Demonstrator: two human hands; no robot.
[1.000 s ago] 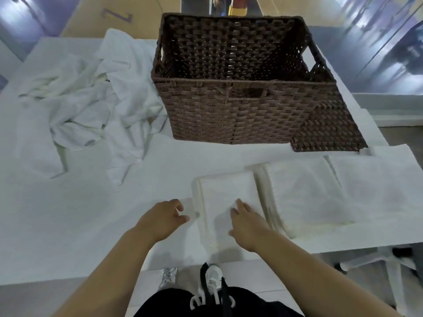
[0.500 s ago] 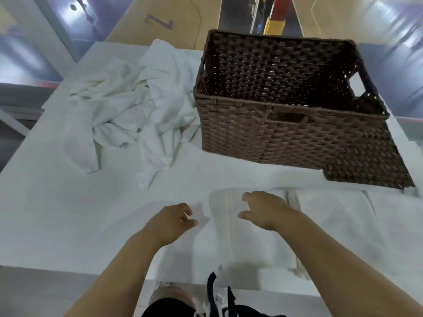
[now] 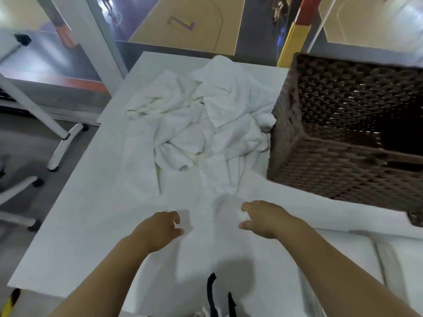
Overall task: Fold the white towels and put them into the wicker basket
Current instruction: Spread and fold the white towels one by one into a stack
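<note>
While both hands hovered low over the white surface (image 3: 68, 225), neither had hold of anything. The left hand (image 3: 158, 229) hung with fingers loosely curled and thumb apart, gripping nothing. The right hand (image 3: 263, 218) was spread a little wider, thumb and forefinger parted like an open pinch, and nothing showed between them.

At twelve o'clock from the hands lay the heap of towels (image 3: 206, 124), crumpled and unfolded, its right edge touching the left wall of the wicker basket (image 3: 343, 170), which sat out at two o'clock. One tongue of cloth trailed down toward six o'clock, its tip just beyond the right hand's fingers. That trailing piece gave the heap its only clear line, running roughly twelve to six; the rest was a tangle with no axis to speak of.

Those towels looked light, soft and thoroughly limp, so a lift from the middle would likely drag neighbours along. Better, I judged, to pinch a hem or corner at that near tip and draw one free. Down at four o'clock, the edges of folded towels (image 3: 393, 255) showed, lying flat, not yet in the basket.
</note>
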